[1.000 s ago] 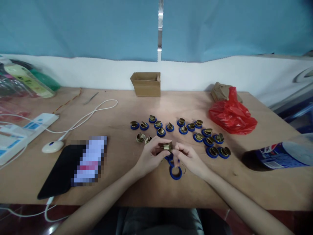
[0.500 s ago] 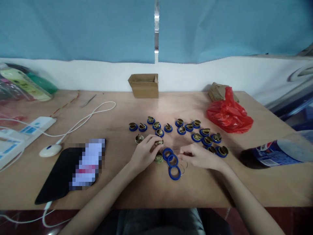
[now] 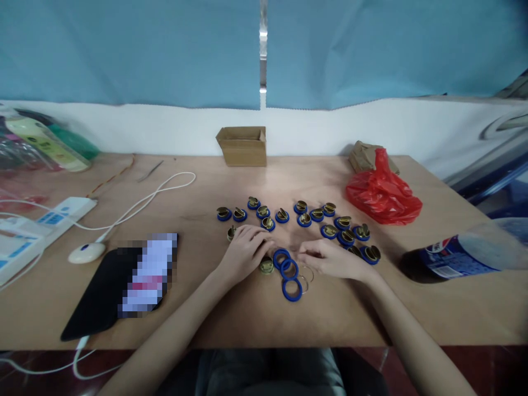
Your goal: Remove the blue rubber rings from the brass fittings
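My left hand [image 3: 246, 250] is closed, thumb and fingers pinched round a small round brass fitting that they now mostly cover. Just below those fingertips stands another brass fitting [image 3: 267, 267] without a blue ring, and one more [image 3: 231, 234] is partly behind the hand. My right hand [image 3: 335, 258] has its fingers curled in a pinch; what they hold, if anything, is hidden. Between the hands, several blue rings [image 3: 292, 299] lie partly overlapping. Thin wire rings [image 3: 306, 285] rest beside them, under the right hand.
Several brass fittings with raised flaps sit in blue rings [image 3: 329, 231] beyond my hands. A cardboard box [image 3: 245, 154] stands at the back. On the right are a red plastic bag [image 3: 383, 192] and a cola bottle [image 3: 449, 258]; on the left, a phone [image 3: 150, 275] and power strip [image 3: 61, 214].
My left fingers have closed further over the brass fitting, hiding it. The right hand has shifted slightly up, showing more of the wire rings. The whole view has moved a little.
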Demonstrator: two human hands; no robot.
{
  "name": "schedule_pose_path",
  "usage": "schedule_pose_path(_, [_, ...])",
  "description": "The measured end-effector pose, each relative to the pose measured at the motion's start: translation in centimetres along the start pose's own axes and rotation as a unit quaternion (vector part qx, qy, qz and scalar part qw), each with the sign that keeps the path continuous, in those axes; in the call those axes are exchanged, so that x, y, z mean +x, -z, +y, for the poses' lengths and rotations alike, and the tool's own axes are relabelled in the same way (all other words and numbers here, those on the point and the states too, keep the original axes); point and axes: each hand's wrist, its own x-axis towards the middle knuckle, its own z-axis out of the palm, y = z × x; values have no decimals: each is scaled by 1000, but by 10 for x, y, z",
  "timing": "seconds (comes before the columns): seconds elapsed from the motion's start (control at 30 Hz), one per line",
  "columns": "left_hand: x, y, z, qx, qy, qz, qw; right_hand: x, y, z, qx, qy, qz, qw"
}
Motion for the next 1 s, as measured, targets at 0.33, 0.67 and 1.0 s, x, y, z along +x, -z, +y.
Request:
schedule_pose_path(0.33, [16, -10, -12, 15, 41, -18, 999, 8, -17, -6, 50, 12, 97, 994])
schedule_pose_path(0.67, [11, -13, -15, -70, 37, 58, 995, 12, -25, -7, 29, 19, 191, 981])
schedule_pose_path(1.0, [2, -3, 32, -194, -3, 129, 972, 23, -45, -12, 280, 15, 174, 944])
